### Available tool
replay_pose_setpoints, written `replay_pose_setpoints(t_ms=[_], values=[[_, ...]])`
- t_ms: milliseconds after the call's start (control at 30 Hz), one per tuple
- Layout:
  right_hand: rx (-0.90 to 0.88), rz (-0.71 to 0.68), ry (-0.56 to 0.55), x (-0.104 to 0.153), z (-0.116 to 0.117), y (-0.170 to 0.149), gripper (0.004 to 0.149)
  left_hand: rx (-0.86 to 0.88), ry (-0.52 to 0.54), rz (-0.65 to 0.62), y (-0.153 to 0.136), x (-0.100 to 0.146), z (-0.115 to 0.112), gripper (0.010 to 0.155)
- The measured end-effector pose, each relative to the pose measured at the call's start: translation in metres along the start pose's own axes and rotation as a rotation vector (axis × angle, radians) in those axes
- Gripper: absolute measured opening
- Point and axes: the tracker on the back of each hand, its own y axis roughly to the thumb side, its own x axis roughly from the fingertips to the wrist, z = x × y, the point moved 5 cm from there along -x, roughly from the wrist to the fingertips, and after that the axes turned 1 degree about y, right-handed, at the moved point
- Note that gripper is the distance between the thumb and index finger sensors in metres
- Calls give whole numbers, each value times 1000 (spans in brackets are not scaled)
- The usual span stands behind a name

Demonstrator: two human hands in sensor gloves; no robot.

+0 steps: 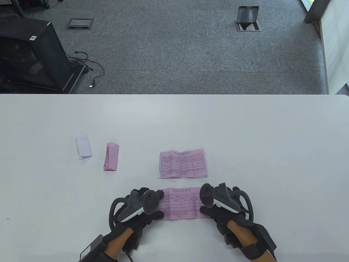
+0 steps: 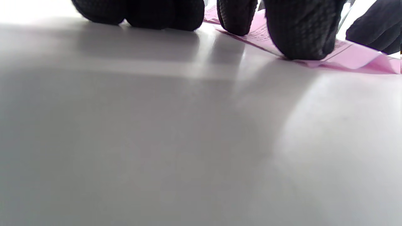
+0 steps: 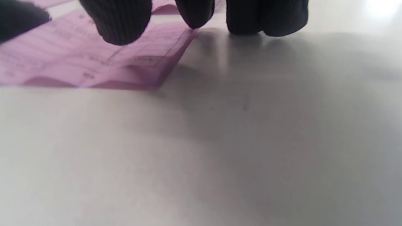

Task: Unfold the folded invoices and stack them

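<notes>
Pink creased invoice (image 1: 181,203) pressed flat under both hands.

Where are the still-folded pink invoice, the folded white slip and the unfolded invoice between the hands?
folded pink invoice (image 1: 111,157), table view, middle of its top face.
folded white slip (image 1: 83,146), table view, centre of the paper.
unfolded invoice (image 1: 181,203), table view, printed grid between both hands.

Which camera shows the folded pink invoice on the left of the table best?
The table view: the folded pink invoice lies there in full, still folded, beside a folded white slip. Neither wrist view shows it; each shows only an end of the unfolded pink invoice under the left hand and right hand.
</notes>
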Motion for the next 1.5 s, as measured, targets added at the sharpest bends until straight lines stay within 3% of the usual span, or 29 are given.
replay_pose_setpoints(t_ms=[67, 233, 367, 467, 567, 800, 1033, 1100, 1233, 1367, 1400, 1500], values=[[-49, 54, -29, -2, -3, -12, 76, 0, -1, 0, 0, 0, 0, 77], [-150, 5, -16, -5, 2, -8, 76, 4, -2, 0, 0, 0, 0, 77], [-408, -100, 17, -2, 5, 8, 74, 2, -3, -1, 0, 0, -1, 77], [-581, -91, 0, -2, 7, 10, 75, 4, -4, -1, 0, 0, -1, 77], [-569, -37, -79, -2, 5, 6, 72, 2, -3, -2, 0, 0, -1, 77], [-589, 19, -164, -8, 2, -7, 41, 0, -4, -3, 0, 0, -1, 77], [-726, -25, -164, -7, -2, -9, 39, -1, -1, 2, 0, 0, -1, 77], [-705, -86, -228, -3, -13, -7, 39, 16, 3, 7, -2, 0, -1, 77], [-746, -180, -299, 10, -32, -5, 38, 153, 57, 20, -11, 1, 8, 83], [-776, -331, -389, 29, -57, 0, 38, 438, 151, 21, -30, 7, 22, 92], [-779, -374, -420, 35, -64, 1, 37, 503, 215, 13, -35, 10, 28, 95], [-797, -497, -476, 48, -77, 5, 37, 645, 274, -75, -39, 17, 38, 103]])
